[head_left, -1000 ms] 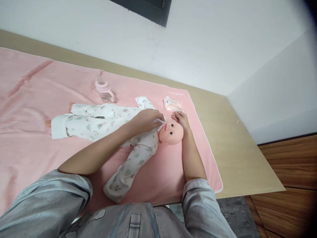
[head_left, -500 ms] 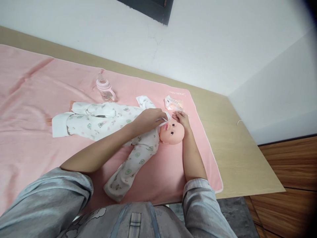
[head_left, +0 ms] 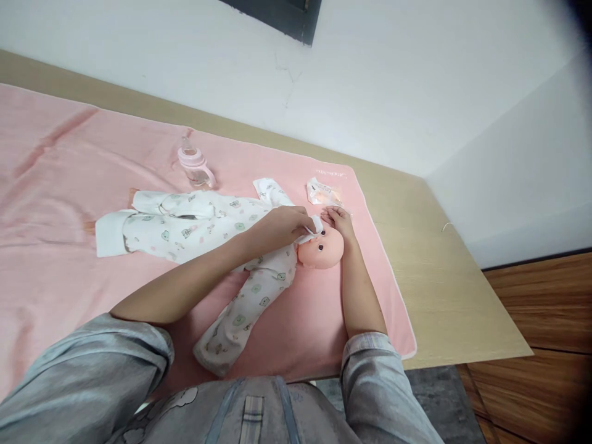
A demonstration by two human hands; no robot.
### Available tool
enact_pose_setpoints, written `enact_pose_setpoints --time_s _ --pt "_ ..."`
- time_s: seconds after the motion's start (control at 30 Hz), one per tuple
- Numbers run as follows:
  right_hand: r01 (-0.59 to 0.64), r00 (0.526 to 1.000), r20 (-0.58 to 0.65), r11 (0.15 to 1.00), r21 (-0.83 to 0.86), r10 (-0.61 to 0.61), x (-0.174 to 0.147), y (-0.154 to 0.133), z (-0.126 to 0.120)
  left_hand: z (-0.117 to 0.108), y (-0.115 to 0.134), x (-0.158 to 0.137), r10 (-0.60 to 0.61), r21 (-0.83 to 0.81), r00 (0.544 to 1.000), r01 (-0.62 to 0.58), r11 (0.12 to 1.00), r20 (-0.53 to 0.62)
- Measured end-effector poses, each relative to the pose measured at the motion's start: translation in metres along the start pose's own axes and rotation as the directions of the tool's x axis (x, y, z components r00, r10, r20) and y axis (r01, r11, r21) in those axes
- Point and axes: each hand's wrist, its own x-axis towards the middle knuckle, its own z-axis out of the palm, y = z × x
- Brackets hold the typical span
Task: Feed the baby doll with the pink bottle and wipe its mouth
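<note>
Packet (head_left: 321,192) near doll's head (head_left: 327,254), lettering (head_left: 320,188) illegible

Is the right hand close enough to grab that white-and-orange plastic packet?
Probably yes: the bare right hand lies beside the packet, near the doll's round pink head, with nothing visible blocking the way.

The left forearm (head_left: 194,277) slants forward across to the right, the left hand (head_left: 289,223) palm down with its fingers drawn together in a pinch, while the right forearm (head_left: 362,290) reaches nearly straight ahead, the right hand (head_left: 341,221) turned inward with fingers loosely curled, near the left but apart.
</note>
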Motion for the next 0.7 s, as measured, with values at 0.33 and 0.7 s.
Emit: enact_pose_setpoints --time_s 0.33,0.7 --pt "0.007 1.000 0.008 1.000 0.029 -0.007 0.003 0.002 -0.001 0.003 -0.004 0.002 0.004 0.023 0.999 -0.003 1.000 -0.047" --pt "0.004 1.000 0.012 1.000 -0.019 -0.004 -0.003 -0.007 0.003 -0.005 -0.008 0.002 0.024 0.042 0.998 -0.021 0.999 -0.066"
